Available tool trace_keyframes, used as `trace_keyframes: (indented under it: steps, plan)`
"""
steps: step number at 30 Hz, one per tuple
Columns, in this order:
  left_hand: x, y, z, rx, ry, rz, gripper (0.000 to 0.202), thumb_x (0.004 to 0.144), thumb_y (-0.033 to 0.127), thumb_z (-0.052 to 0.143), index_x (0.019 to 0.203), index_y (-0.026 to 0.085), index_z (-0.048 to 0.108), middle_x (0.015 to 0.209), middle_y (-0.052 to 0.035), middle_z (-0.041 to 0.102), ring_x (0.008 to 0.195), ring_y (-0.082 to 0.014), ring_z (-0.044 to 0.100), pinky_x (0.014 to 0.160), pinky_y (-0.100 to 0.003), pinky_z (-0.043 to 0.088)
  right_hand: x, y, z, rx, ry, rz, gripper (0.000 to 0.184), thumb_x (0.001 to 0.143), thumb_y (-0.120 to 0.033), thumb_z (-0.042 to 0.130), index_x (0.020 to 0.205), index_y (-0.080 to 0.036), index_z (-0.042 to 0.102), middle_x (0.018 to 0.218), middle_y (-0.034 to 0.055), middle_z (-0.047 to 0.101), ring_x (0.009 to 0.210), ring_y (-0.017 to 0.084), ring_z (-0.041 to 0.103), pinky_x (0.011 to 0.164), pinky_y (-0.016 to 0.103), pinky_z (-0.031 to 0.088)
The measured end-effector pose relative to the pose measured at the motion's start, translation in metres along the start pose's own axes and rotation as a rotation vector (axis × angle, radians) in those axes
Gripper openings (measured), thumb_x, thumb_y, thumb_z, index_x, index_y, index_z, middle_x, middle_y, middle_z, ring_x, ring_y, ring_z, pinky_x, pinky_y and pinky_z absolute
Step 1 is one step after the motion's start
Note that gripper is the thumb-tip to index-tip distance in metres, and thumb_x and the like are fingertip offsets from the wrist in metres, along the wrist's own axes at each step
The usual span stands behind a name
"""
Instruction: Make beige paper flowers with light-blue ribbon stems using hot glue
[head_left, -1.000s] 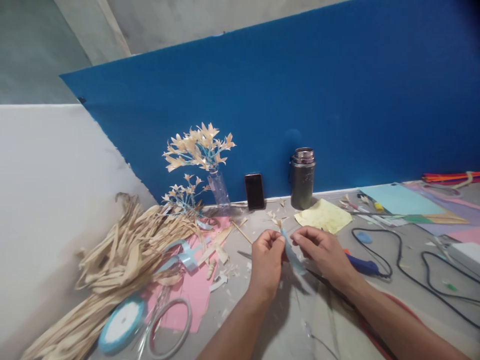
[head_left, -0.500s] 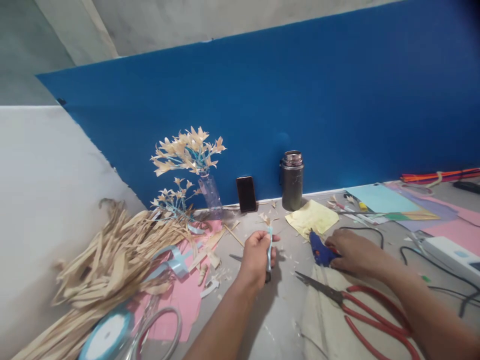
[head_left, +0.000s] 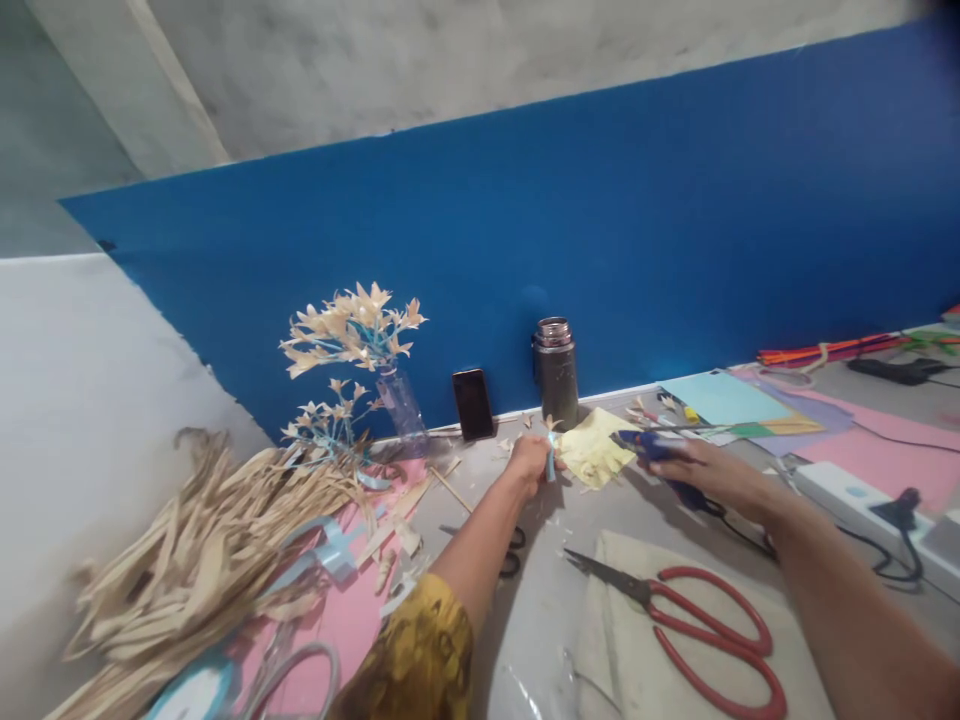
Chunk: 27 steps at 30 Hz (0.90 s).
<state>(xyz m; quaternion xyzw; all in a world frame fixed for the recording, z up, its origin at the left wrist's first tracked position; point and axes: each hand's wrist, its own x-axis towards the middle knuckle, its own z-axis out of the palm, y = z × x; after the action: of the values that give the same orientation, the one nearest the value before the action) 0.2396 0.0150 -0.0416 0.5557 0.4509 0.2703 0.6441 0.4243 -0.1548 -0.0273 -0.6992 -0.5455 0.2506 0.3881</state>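
Observation:
Pinched in my left hand (head_left: 531,462) is a small husk flower (head_left: 552,432) with a light blue ribbon strip hanging from it. My right hand (head_left: 694,470) is wrapped around a blue glue gun (head_left: 637,441), whose nozzle points left over a crumpled yellow paper (head_left: 596,450). The flower is at the left edge of that paper, a short gap from the nozzle. Below my right hand lie large red-handled scissors (head_left: 675,600) on a pale cloth. Dark-handled scissors (head_left: 513,552) are partly hidden behind my left forearm.
Dried husks (head_left: 202,550) and pink paper (head_left: 337,640) cover the left side. A clear bottle (head_left: 401,405) holds husk flowers beside a phone (head_left: 473,405) and an open flask (head_left: 556,375). At right are coloured sheets and a white power strip (head_left: 847,490) with cables.
My right hand has picked up the glue gun from the table and raised it over the yellow paper. My left hand has moved forward with the flower. The view has shifted.

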Motion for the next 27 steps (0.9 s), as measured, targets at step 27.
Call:
trace_keyframes:
  steps: [27]
  plan:
    - [-0.043,0.013,-0.017,-0.236,0.115,0.217,0.009,0.057,0.013,0.061,0.049,0.016,0.06,0.045,0.0003,0.055,0.041,-0.0089,0.041,0.044,-0.021,0.029,-0.003,-0.027,0.056,0.375,-0.088,-0.166,0.048,0.092,-0.064,0.046,0.086,-0.018,0.06,0.073,0.0018,0.056,0.053,0.013,0.045,0.051,0.028,0.04]
